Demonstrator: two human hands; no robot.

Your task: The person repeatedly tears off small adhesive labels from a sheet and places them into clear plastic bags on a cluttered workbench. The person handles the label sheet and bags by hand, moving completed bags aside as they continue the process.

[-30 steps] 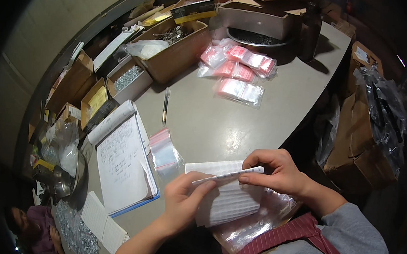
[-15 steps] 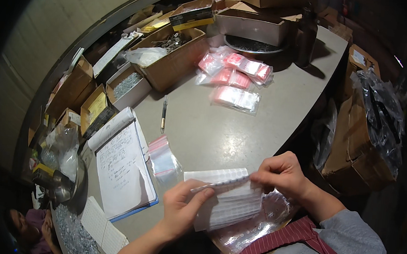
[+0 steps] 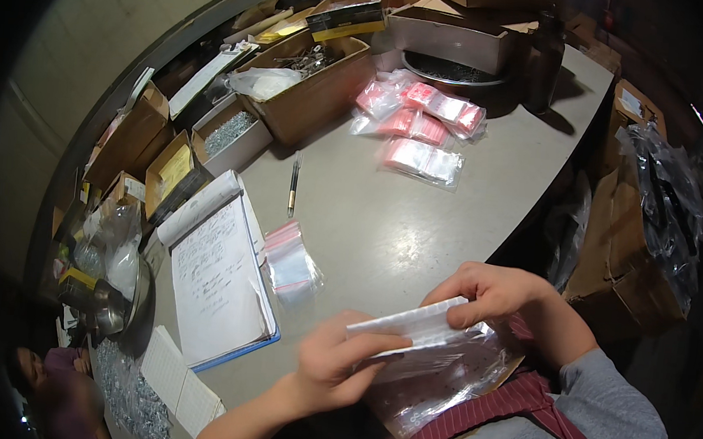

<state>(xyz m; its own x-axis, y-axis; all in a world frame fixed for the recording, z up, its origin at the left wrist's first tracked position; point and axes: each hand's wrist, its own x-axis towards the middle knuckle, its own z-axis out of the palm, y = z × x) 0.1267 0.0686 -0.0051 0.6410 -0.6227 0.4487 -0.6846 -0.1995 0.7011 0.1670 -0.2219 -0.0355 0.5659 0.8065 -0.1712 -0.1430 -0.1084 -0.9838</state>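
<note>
Both hands hold a wad of thin white sheets (image 3: 430, 323) over the table's near edge. My left hand (image 3: 337, 354), partly blurred, has its fingers laid along the near left side of the wad, thumb beneath. My right hand (image 3: 490, 296) pinches the far right end between thumb and fingers. The sheets now stand tilted, a folded edge turned up. Below them, against my lap, rests a shiny clear plastic bag (image 3: 453, 393), its contents hard to make out. Left of the hands lies a small stack of clear zip bags (image 3: 290, 264) with red top strips.
An open notebook (image 3: 218, 283) on a blue clipboard and a pen (image 3: 294, 184) lie to the left. Red-and-clear bag packs (image 3: 424, 130) lie farther back. Open cartons (image 3: 294, 108) of small metal parts line the far left edge. A dark bottle (image 3: 544, 65) stands back right. Another person (image 3: 58, 386) sits lower left.
The sheets, spread fairly flat before, are now tilted up and bunched together. My left hand has shifted right, and my right hand has turned around the end. The view has moved slightly.
</note>
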